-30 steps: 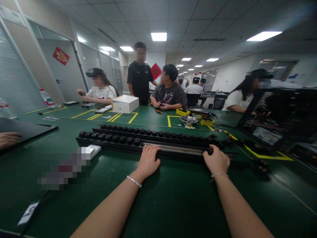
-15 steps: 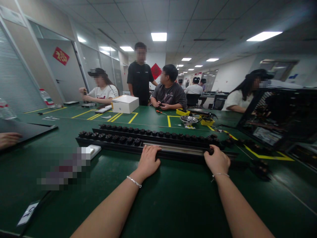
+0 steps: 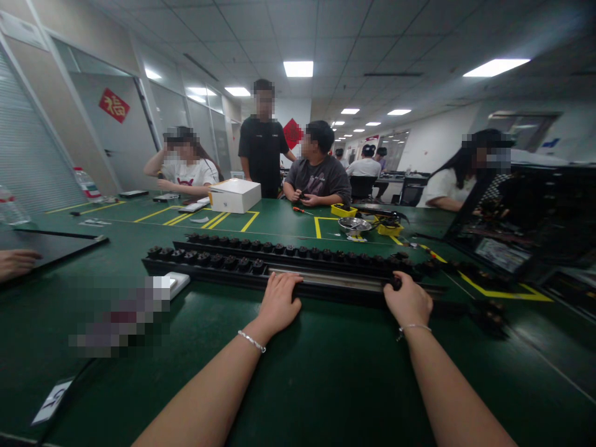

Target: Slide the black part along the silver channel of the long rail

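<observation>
At 12 o'clock on the bench [image 3: 335, 379] lies the near rail [image 3: 342, 292], the far rail [image 3: 300, 257] just behind. Beyond them, a box [image 3: 237, 197] stands at 11 and a bowl [image 3: 354, 230] at 1 o'clock.

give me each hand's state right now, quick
Left hand: open, resting on the near black rail.
Right hand: closed on a small black part at that rail.

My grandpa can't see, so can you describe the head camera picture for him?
A person's left hand rests on a long black rail, and the right hand has a small dark piece in its grip. Dark blocks line the rail's left part; it lies on a green table. Other people sit or stand beyond.
</observation>
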`<state>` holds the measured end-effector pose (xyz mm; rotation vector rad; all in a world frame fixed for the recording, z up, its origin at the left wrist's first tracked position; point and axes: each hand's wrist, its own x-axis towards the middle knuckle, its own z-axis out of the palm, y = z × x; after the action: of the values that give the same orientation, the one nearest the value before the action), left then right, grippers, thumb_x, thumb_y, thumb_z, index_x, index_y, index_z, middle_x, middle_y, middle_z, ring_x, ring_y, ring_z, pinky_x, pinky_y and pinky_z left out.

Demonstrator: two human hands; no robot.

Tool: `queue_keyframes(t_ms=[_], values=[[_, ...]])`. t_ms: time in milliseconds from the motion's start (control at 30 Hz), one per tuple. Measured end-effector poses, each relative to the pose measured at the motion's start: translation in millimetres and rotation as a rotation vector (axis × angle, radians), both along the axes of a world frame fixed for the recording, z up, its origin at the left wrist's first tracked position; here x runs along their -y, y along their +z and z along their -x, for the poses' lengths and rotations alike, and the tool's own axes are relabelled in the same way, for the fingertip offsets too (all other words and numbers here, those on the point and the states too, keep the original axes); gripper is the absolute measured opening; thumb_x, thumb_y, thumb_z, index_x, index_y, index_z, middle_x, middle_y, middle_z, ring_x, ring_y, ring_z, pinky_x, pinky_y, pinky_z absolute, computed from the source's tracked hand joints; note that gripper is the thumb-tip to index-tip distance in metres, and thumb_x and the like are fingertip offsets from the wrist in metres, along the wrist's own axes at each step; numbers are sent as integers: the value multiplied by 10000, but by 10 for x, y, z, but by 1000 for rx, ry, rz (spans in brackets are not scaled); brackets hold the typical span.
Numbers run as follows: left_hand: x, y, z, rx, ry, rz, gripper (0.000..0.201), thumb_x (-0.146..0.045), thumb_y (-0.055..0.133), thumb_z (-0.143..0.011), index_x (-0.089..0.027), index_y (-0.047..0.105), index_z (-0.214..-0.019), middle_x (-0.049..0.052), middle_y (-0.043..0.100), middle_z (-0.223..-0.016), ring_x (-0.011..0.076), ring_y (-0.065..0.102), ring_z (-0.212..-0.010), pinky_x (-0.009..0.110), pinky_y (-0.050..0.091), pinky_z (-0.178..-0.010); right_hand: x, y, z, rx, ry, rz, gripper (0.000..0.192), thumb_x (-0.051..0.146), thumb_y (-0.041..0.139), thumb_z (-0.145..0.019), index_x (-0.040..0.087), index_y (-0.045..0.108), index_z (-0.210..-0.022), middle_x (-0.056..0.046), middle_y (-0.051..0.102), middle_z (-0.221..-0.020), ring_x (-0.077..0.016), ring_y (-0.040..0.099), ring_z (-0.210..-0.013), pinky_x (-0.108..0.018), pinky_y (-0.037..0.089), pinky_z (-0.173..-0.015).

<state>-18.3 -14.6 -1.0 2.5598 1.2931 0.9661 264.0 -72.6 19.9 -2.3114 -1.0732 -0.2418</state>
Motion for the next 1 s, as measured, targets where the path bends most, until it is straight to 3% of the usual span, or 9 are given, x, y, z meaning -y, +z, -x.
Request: queue_keyframes(t_ms=[1000], values=[[1, 14, -8, 7, -4, 11, 446, -108, 502, -706, -220, 542, -1136, 41, 597, -1217, 220, 463, -1210, 481, 167, -1148, 10, 3, -75, -49, -49, -10, 441, 296, 470, -766, 200, 583, -1182, -109, 647, -1064, -264, 542, -1080, -403, 365, -944]])
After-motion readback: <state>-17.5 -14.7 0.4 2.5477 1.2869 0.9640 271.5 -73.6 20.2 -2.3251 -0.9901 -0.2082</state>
